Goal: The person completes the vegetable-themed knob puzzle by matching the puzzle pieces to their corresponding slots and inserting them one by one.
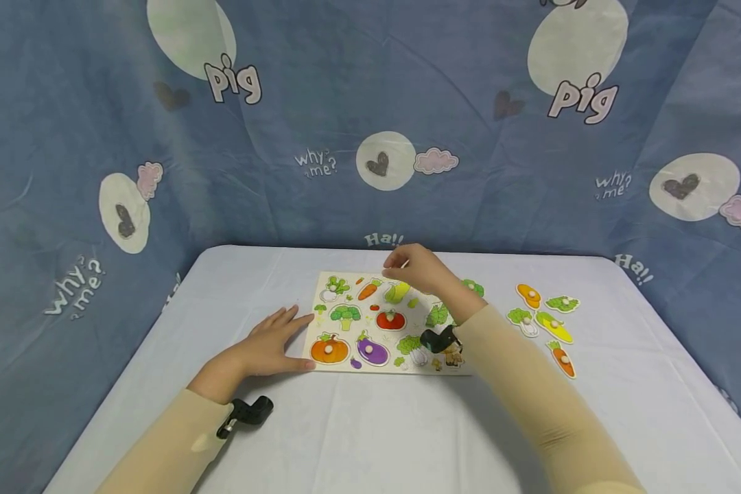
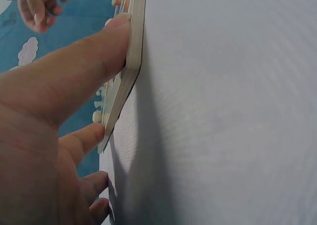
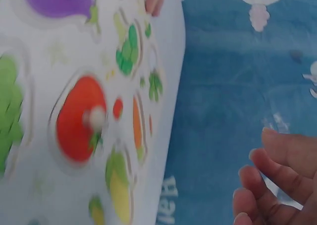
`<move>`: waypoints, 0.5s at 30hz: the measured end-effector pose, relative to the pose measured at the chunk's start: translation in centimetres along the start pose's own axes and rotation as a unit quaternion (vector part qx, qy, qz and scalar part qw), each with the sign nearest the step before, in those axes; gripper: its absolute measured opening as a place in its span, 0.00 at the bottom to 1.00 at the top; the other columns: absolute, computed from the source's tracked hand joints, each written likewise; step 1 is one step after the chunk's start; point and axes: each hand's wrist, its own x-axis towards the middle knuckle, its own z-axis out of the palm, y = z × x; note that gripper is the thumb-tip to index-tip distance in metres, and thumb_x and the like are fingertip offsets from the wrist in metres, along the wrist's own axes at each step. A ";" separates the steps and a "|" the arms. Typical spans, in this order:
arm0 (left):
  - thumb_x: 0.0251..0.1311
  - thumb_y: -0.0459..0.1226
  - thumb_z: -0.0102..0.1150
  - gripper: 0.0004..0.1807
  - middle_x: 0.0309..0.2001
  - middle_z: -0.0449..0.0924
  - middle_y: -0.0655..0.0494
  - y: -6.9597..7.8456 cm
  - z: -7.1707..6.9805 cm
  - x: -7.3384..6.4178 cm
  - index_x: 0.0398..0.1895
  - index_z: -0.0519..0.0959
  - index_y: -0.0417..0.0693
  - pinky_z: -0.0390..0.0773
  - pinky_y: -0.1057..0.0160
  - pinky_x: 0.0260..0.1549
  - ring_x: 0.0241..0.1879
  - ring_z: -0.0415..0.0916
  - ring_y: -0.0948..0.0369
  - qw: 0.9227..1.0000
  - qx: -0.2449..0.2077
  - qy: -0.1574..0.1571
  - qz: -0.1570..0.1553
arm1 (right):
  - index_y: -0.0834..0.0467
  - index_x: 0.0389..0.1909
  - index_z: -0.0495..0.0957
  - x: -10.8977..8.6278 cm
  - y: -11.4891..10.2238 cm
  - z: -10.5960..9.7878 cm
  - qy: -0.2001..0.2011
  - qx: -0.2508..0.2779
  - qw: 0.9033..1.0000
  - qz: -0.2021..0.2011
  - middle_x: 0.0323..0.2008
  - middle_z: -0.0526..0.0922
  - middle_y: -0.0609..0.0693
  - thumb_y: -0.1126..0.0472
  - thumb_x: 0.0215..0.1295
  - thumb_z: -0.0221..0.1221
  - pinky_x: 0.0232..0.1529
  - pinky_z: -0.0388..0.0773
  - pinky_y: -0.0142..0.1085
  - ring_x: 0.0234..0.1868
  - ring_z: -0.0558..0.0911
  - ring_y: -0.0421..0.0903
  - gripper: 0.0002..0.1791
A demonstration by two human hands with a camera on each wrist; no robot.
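A white wooden knob puzzle board with vegetable pictures lies flat on the table. My left hand rests at its left side, fingers spread; in the left wrist view the thumb presses the edge of the board. Above the far edge, my right hand hovers with loosely bent fingers. The right wrist view shows this hand with nothing between its fingers. Knobbed pieces sit in the board: a pumpkin, an eggplant, a tomato and a broccoli. My right forearm covers the board's right part.
Several loose pieces lie right of the board: an orange one, a leafy green one, a white-stemmed green one, a yellow corn and a carrot. A blue printed curtain hangs behind the white table.
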 end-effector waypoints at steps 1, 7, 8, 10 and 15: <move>0.49 0.68 0.66 0.57 0.78 0.45 0.36 0.1 0.0 0.0 0.78 0.58 0.51 0.44 0.29 0.68 0.76 0.39 0.35 1.000 0.002 0.000 0.001 | 0.55 0.45 0.83 -0.4 0.4 -0.5 0.004 -0.002 1.000 0.001 0.43 0.82 0.50 0.53 0.70 0.63 0.42 0.79 0.41 0.43 0.79 0.49 0.10; 0.49 0.69 0.65 0.57 0.78 0.46 0.36 0.3 -0.2 0.1 0.78 0.59 0.50 0.45 0.28 0.67 0.76 0.40 0.34 1.000 0.007 -0.001 0.003 | 0.55 0.46 0.83 -2.1 3.0 -2.6 0.032 -0.026 0.999 0.007 0.44 0.82 0.51 0.53 0.71 0.61 0.40 0.79 0.41 0.42 0.79 0.50 0.11; 0.49 0.69 0.65 0.57 0.78 0.46 0.36 0.2 -0.2 0.1 0.78 0.59 0.51 0.46 0.28 0.68 0.76 0.40 0.34 1.000 0.008 -0.002 0.003 | 0.55 0.47 0.83 -2.3 3.5 -2.9 0.032 -0.030 0.999 0.008 0.44 0.82 0.51 0.53 0.71 0.61 0.40 0.79 0.41 0.42 0.78 0.50 0.11; 0.49 0.69 0.64 0.57 0.78 0.46 0.36 0.2 -0.1 0.1 0.78 0.58 0.51 0.46 0.28 0.68 0.76 0.40 0.34 1.000 0.011 -0.003 0.003 | 0.55 0.47 0.83 -2.6 4.6 -3.4 0.033 -0.033 0.999 0.006 0.45 0.82 0.51 0.53 0.72 0.61 0.40 0.78 0.41 0.42 0.78 0.50 0.12; 0.49 0.69 0.64 0.57 0.78 0.46 0.36 0.1 0.0 0.1 0.78 0.58 0.51 0.46 0.28 0.68 0.76 0.40 0.34 1.000 0.014 -0.002 0.002 | 0.56 0.47 0.83 -3.5 7.1 -4.5 0.049 -0.033 0.998 0.015 0.45 0.82 0.52 0.54 0.71 0.61 0.41 0.78 0.42 0.42 0.78 0.51 0.12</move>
